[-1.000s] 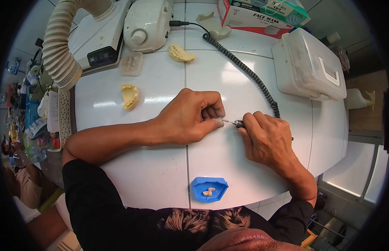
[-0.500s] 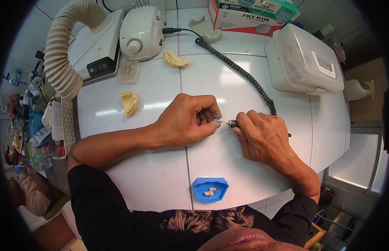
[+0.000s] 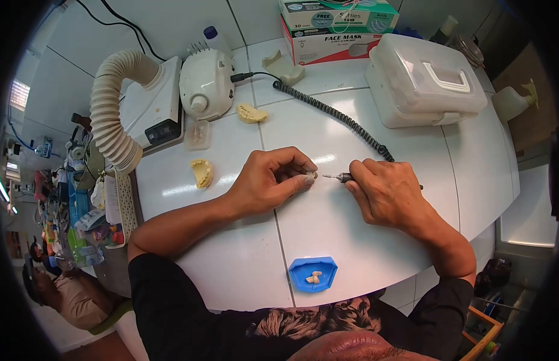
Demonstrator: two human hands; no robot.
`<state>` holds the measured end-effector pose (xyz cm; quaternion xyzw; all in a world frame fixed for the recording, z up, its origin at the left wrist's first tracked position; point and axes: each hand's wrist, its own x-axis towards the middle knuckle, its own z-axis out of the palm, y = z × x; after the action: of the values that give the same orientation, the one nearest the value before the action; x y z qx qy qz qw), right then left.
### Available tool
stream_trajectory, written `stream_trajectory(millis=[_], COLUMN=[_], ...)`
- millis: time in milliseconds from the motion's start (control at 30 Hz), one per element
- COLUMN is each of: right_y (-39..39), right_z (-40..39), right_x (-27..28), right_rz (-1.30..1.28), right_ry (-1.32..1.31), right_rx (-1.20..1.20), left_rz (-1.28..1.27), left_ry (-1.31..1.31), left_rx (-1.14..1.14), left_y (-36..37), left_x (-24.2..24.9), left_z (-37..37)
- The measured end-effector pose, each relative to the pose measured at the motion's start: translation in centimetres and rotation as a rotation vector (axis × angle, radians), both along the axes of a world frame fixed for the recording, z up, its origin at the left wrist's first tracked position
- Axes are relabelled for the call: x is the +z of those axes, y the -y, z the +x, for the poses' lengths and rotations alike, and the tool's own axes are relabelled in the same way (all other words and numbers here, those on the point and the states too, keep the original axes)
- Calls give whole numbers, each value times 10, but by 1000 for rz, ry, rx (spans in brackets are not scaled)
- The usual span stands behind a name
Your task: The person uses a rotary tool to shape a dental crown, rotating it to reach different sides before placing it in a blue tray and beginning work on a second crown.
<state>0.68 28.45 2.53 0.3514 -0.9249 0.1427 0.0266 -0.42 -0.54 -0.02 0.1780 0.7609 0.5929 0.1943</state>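
My left hand (image 3: 273, 180) is closed, thumb and fingers pinching a small tooth-coloured piece (image 3: 315, 174); most of it is hidden. My right hand (image 3: 384, 192) grips a rotary handpiece (image 3: 346, 177) like a pen. Its thin bur (image 3: 330, 176) points left at the piece, with a small gap between them. From the handpiece a black coiled cord (image 3: 333, 111) runs up to the white control unit (image 3: 207, 84). Near the table's front edge, a blue tray (image 3: 297, 280) holds a few small tooth-coloured pieces (image 3: 314, 277).
Yellow dental casts (image 3: 202, 173) (image 3: 251, 113) and a small clear box (image 3: 198, 135) lie left and behind. A white machine with a ribbed hose (image 3: 111, 108) stands far left. Mask boxes (image 3: 339, 45) and a white case (image 3: 426, 84) sit at the back. Another person (image 3: 81, 298) is at lower left.
The bur has drawn back to the right from my left fingertips, opening a gap. More of the small piece shows now. The camera view has shifted, so the table's contents appear displaced.
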Motion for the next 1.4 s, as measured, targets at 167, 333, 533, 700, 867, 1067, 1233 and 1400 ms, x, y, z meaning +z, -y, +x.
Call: stream_trajectory(millis=[167, 333, 533, 700, 867, 1067, 1233, 1400], right_y=[2, 3, 5, 7, 10, 9, 8, 10], right_z=[1, 1, 1, 1, 1, 1, 0, 2], right_x=[-3, -6, -7, -6, -5, -5, -3, -6], right_rz=[-11, -8, -18, -8, 4, 21, 40, 14], right_ry=[-30, -51, -50, -46, -58, -34, -13, -43], right_rx=[7, 6, 4, 3, 11, -1, 2, 10], left_rz=[-1, 14, -71, -28, -21, -13, -45, -17], left_ry=[-3, 4, -10, -3, 9, 10, 21, -16], left_rx=[-9, 62, 30, 16, -1, -3, -13, -6], left_y=[2, -3, 2, 1, 1, -1, 1, -2], left_x=[4, 4, 2, 0, 2, 5, 5, 2], left_z=[0, 2, 0, 0, 0, 1, 0, 2])
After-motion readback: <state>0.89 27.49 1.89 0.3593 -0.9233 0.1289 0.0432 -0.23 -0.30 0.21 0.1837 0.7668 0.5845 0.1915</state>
